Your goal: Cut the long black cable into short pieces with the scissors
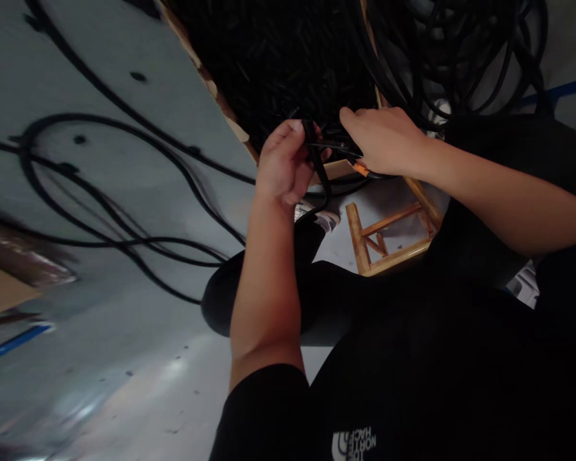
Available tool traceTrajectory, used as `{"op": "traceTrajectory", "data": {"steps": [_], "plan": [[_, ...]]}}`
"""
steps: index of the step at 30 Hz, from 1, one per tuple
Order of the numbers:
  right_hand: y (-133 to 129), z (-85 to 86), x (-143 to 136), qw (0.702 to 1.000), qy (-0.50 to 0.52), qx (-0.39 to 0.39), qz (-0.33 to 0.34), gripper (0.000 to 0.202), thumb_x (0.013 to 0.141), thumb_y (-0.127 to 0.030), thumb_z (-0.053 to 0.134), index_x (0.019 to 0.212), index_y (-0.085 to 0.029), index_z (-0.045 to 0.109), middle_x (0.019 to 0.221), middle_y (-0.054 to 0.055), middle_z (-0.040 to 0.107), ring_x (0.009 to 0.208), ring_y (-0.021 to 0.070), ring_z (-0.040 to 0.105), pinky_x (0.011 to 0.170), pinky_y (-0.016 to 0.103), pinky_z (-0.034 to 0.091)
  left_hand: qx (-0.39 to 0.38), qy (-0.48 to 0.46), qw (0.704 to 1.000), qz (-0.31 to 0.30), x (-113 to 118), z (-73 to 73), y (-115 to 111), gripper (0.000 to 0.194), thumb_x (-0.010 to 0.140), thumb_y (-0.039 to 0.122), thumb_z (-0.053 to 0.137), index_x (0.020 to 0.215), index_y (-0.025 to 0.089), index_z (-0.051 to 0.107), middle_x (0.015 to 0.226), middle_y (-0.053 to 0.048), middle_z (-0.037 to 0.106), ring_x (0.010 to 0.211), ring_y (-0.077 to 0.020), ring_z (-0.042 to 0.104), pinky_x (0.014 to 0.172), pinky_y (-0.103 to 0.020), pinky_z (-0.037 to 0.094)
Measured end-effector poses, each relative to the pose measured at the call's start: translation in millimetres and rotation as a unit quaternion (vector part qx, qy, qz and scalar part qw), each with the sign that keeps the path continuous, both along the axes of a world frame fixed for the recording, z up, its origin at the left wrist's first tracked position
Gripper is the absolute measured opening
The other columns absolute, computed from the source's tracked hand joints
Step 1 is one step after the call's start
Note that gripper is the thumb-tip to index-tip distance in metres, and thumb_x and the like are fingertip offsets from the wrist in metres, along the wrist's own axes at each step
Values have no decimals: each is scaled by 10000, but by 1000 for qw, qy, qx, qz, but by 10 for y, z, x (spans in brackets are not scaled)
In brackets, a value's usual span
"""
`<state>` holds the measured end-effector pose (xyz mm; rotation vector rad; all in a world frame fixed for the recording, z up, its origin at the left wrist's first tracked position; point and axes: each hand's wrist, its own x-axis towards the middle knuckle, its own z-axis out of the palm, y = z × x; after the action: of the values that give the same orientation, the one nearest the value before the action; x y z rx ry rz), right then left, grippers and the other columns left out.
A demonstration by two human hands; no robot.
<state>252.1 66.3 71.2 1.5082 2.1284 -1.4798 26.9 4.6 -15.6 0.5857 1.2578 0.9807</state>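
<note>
1. Presently our left hand [285, 160] pinches a black strip [320, 168] by the carton [336, 171].
2. Our right hand [381, 137] grips a cutter [336, 146] at it, seemingly uncut.
3. Small pieces [288, 51] fill the carton; long hoses [67, 117] remain.

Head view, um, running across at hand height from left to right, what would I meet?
Looped black cord, left hand, right hand, dark-trousered knee.

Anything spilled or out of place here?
A few small black pieces lie scattered on the grey floor, outside the tan cardboard box heaped with black bits, so they look strayed. The box's left rim also looks ragged, possibly torn.
</note>
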Motion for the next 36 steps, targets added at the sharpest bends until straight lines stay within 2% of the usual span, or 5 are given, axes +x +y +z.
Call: {"op": "traceTrajectory", "data": {"steps": [7,12,24,30,36], "plan": [[54,112,-25,990,-83,90,74,367,934,-261,693,1300,-242,702,1356,199,811,1298,475,755,991,561,601,1,24,1000,-7,0,-102,-26,426,998,683,799,1020,279,665,1007,-53,796,1165,-289,811,949,-412,677],[106,60,-55,994,-81,38,55,226,980,-366,747,1163,-240,708,1257,169,833,1248,413,778,922,437,594,50,70,996,4,37,-254,-85,440,913,608,921,993,299,619,819,15,719,827,-199,765,732,-301,622],[38,-114,-76,999,6,36,17,242,892,-318,716,1110,-221,670,1196,126,826,1070,311,778,808,350,506,52,84,995,-23,90,-11,-115,468,932,651,890,914,274,613,791,-20,639,948,-262,776,803,-354,628],[96,-136,43,996,23,79,46,218,801,-229,728,935,-265,560,1054,80,804,905,274,720,702,357,394,50,40,996,-55,-204,-94,-91,545,931,786,819,889,250,728,637,22,565,457,-99,416,420,-267,313],[114,-218,129,993,-30,83,82,246,840,-266,803,939,-291,579,994,77,794,924,303,735,687,364,418,67,11,998,-15,-359,-183,-48,423,1003,633,846,1025,237,698,935,-24,746,922,-184,766,788,-314,592]]}}
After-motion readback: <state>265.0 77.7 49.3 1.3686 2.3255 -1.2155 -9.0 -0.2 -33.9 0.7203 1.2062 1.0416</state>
